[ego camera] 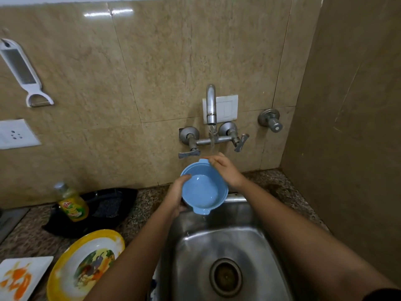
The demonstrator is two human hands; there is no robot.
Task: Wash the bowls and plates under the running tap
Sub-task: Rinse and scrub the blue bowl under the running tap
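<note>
A light blue bowl with two small side handles is held tilted toward me over the back of the steel sink. My left hand grips its left rim, thumb over the edge. My right hand holds the far right rim near the upper handle, and the stream from the tap falls onto its fingers. Water drips from the bowl's lower handle. On the counter to the left lie a round yellow-rimmed plate with a picture and a white square plate with orange marks.
A yellow dish-soap bottle stands on a black tray left of the sink. Two tap levers jut out below the spout, and a separate valve sits to the right. A white grater hangs on the wall. A wall closes the right side.
</note>
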